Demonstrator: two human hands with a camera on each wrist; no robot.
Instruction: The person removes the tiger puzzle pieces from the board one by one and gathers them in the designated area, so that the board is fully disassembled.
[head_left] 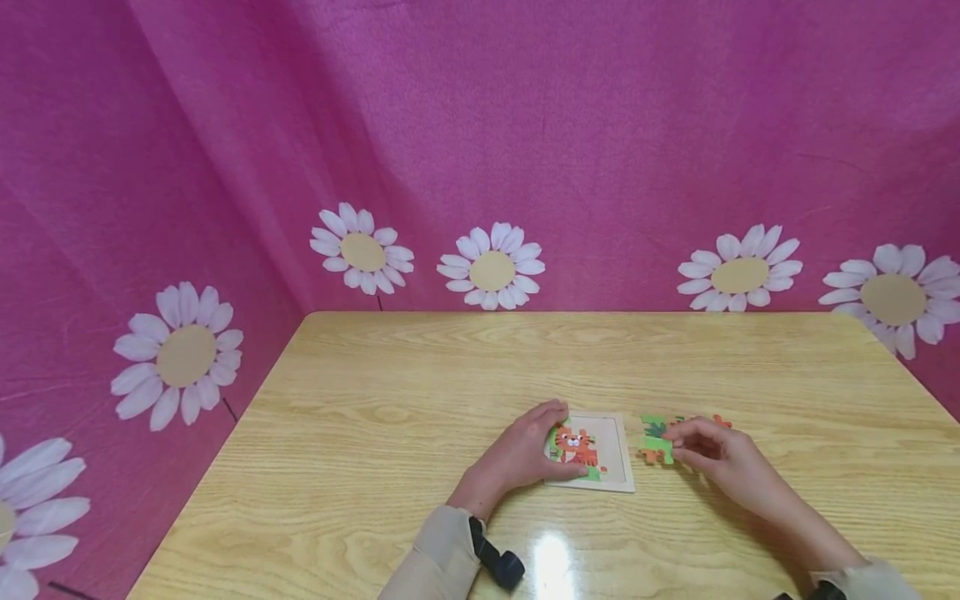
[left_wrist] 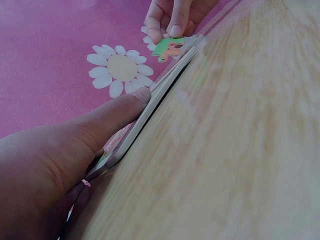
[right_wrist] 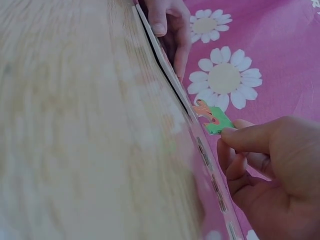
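Note:
A square puzzle board [head_left: 618,454] with a pale raised rim lies on the table, its left part filled with pieces of an orange tiger face on green. My left hand [head_left: 519,452] grips the board from the left, thumb along the near edge and fingers at the far edge. Just right of the board, my right hand [head_left: 726,464] pinches a green and orange puzzle piece [right_wrist: 220,121] between thumb and fingers. The right wrist view shows this piece held up off the table, its orange knobbed side toward the board.
Several loose puzzle pieces [head_left: 722,421] lie by the right hand, partly hidden behind it; they appear as a low row in the right wrist view. The wood-grain table [head_left: 420,375] ends at a pink curtain [head_left: 600,150] with white flowers.

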